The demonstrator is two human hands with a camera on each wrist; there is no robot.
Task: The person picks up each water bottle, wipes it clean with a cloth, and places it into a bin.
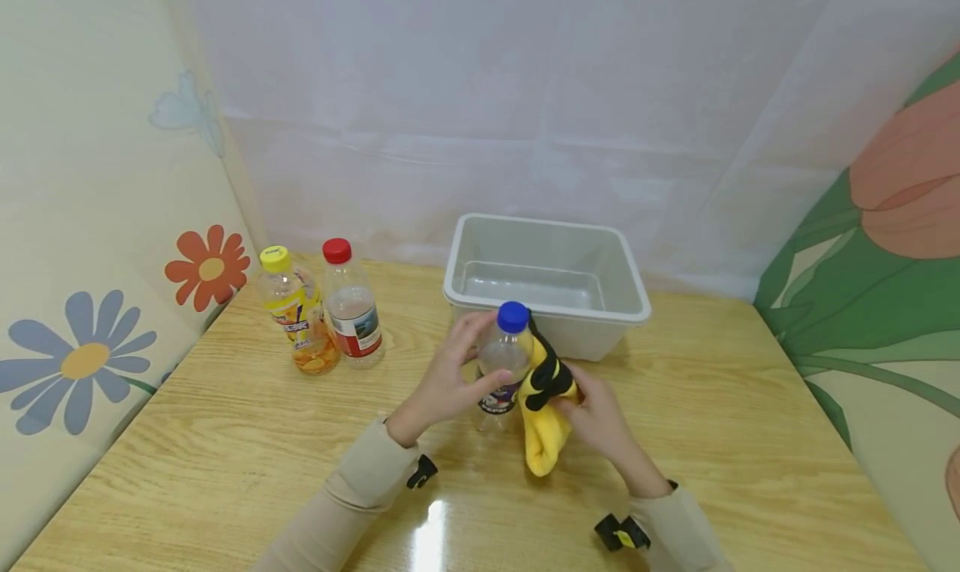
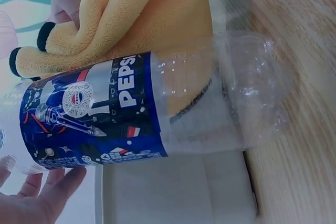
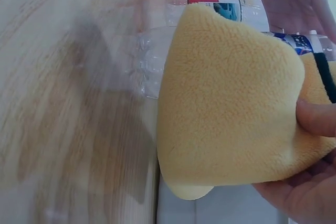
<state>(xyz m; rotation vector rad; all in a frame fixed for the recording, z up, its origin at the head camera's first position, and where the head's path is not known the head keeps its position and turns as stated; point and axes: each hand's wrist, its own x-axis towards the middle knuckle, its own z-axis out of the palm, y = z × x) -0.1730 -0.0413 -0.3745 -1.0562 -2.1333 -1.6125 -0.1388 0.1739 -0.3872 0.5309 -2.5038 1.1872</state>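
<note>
A clear plastic Pepsi bottle (image 1: 502, 357) with a blue cap and a dark blue label (image 2: 94, 111) stands roughly upright in my left hand (image 1: 448, 378). The fingers and thumb grip it around the upper part. Whether its base touches the table is unclear. My right hand (image 1: 597, 412) holds a yellow cloth (image 1: 545, 437) with black edging, bunched between thumb and fingers (image 3: 319, 119). The cloth hangs down right beside the bottle and seems to lie against its side. In the right wrist view, the cloth covers part of the bottle.
Behind my hands, a light grey plastic bin (image 1: 543, 312) sits against the white backdrop. To the left stand a yellow-capped bottle (image 1: 300, 322) with some orange in its base and a red-capped bottle (image 1: 354, 318). All rest on a wood-grain table (image 1: 720, 439).
</note>
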